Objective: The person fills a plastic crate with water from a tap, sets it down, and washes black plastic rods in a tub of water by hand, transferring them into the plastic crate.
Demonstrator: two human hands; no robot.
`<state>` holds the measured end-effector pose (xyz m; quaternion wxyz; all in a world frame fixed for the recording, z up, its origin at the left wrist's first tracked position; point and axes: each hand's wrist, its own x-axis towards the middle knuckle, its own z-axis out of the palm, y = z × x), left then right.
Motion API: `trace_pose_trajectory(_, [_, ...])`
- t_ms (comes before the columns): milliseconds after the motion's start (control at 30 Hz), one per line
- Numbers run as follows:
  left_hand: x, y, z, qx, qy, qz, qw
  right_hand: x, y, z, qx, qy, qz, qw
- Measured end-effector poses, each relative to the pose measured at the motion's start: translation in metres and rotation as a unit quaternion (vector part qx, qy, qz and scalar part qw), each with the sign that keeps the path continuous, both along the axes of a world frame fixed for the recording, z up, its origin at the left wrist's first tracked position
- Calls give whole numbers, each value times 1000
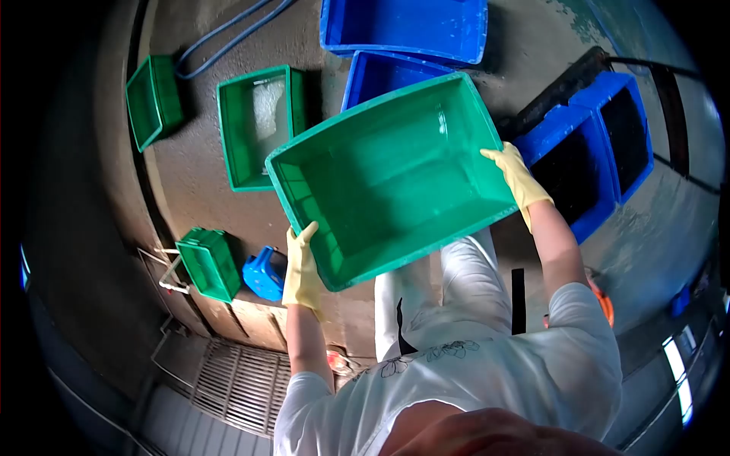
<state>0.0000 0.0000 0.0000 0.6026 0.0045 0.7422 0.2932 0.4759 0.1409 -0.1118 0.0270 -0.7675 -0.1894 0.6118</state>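
Observation:
A large green plastic tub [395, 175] is held up in front of my body, its open top facing me and its inside bare and shiny. My left hand [301, 266], in a pale yellow rubber glove, grips the tub's lower left rim with the thumb over the edge. On the opposite side my right hand [517, 173], gloved the same way, clasps the right rim, thumb on the inside. The fingers of both hands are mostly hidden behind the tub wall. Partly covered by the tub, a blue tub [386, 72] stands just beyond it.
Another blue tub [403, 30] lies at the top. Blue tubs with dark contents [578, 171] stand at right. Green tubs [258, 125] [156, 102], a green crate [209, 262] and a blue stool-like object [264, 273] are at left. A blue hose [228, 45] crosses the wet floor near a metal grate [236, 384].

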Motion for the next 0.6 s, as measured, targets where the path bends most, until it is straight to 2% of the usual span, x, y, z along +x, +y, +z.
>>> trace_pose_trajectory(67, [4, 25, 43, -44, 46, 8, 998, -2, -30, 21, 0, -20, -53, 998])
trace_pose_trajectory(100, [30, 32, 67, 14, 56, -8, 998, 22, -33, 36, 55, -7, -74, 996])
trace_pose_trajectory(133, [24, 32, 94, 37, 45, -7, 998, 14, -53, 39, 47, 37, -106, 992])
trace_pose_trajectory(233, [49, 36, 151, 73, -47, -13, 996, 43, -117, 72, 63, 64, -177, 980])
trace_pose_trajectory(333, [86, 47, 203, 72, -189, 28, 979, 41, -158, 148, 90, 195, -322, 922])
trace_pose_trajectory(367, [102, 48, 216, 94, -144, -27, 985, 47, -177, 148, 99, 191, -346, 913])
trace_pose_trajectory(433, [139, 52, 254, 101, -178, -33, 978, 59, -207, 164, 148, 175, -363, 903])
trace_pose_trajectory(567, [164, 49, 269, 163, -148, -102, 970, 87, -245, 202, 155, 201, -399, 881])
trace_pose_trajectory(600, [200, 52, 308, 181, -49, -148, 971, 95, -254, 203, 158, 199, -404, 879])
